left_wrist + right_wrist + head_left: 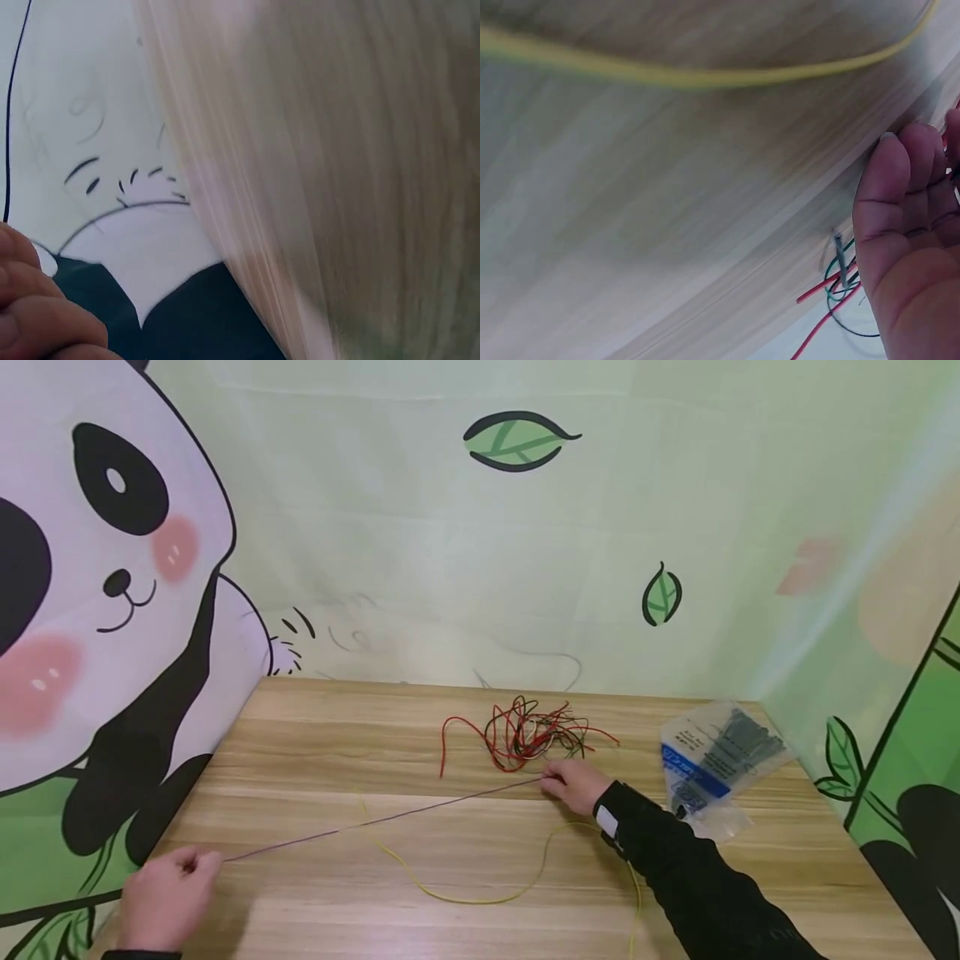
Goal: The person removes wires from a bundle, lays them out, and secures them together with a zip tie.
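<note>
A thin purple wire (420, 811) is stretched nearly straight across the table between the two hands. Its left end is pinched by my left hand (167, 897), low at the table's left edge; the left wrist view shows that hand's curled fingers (49, 326) with the dark wire rising from them. My right hand (576, 785) pinches the other end, just in front of a tangled pile of red, black and green wires (528, 735). Beneath the stretched wire lies a loose yellow wire (480, 902), curving toward the right forearm.
A clear plastic bag (697, 772) with a blue label and dark strips inside lies at the back right of the wooden table (322, 735). A printed cloth (375, 527) with a panda and leaves stands behind and along the sides.
</note>
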Motion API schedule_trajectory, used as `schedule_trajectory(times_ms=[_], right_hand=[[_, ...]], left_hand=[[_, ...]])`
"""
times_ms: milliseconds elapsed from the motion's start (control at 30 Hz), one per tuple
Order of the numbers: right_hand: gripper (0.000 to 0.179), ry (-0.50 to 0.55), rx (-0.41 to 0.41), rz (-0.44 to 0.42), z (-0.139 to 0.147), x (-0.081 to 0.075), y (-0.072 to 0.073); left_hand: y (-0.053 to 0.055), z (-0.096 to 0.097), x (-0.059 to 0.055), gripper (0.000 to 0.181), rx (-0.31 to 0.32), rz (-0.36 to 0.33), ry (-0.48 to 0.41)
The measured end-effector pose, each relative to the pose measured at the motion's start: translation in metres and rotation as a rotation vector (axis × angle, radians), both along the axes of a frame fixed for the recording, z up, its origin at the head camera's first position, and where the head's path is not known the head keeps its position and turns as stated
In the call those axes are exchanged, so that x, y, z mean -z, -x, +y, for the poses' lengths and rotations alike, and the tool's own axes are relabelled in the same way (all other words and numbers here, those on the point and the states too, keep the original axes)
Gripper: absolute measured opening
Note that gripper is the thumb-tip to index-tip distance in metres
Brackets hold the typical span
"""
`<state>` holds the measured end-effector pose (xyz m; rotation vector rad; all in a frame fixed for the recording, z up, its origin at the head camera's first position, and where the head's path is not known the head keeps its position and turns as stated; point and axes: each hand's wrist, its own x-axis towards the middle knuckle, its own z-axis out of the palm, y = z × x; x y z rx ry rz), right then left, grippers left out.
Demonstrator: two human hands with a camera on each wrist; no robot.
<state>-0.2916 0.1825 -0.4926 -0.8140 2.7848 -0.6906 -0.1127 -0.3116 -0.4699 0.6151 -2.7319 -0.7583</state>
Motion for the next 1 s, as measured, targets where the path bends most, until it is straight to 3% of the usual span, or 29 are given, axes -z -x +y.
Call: schedule_trajectory(times_ms=[200, 367, 567, 667, 767, 900, 1000], right_hand=[[0.015, 0.067, -0.051, 0.031, 0.004, -0.003, -0.001], [0.012, 0.071, 0.0, 0.002, 0.005, -0.003, -0.001], [0.013, 0.061, -0.011, 0.017, 0.001, -0.011, -0.007], [0.015, 0.085, -0.036, 0.028, -0.002, -0.02, -0.012], [0.018, 0.159, -0.054, -0.011, -0.002, -0.028, -0.017], [0.024, 0.313, -0.061, -0.13, 0.005, -0.036, -0.025], [0.026, 0.382, -0.053, -0.186, 0.014, -0.04, -0.033]], left_hand=[[-0.002, -0.01, -0.004, 0.029, -0.11, 0.0, -0.027], [-0.006, -0.018, -0.007, 0.032, -0.217, 0.024, -0.075], [-0.006, -0.015, -0.002, 0.024, -0.165, 0.129, -0.067], [-0.001, -0.008, 0.0, 0.025, -0.18, 0.155, -0.093], [0.006, 0.003, -0.002, 0.027, -0.179, 0.192, -0.301], [0.015, 0.017, -0.005, 0.022, -0.13, 0.314, -0.739], [0.019, 0.025, -0.006, 0.019, -0.086, 0.386, -0.902]])
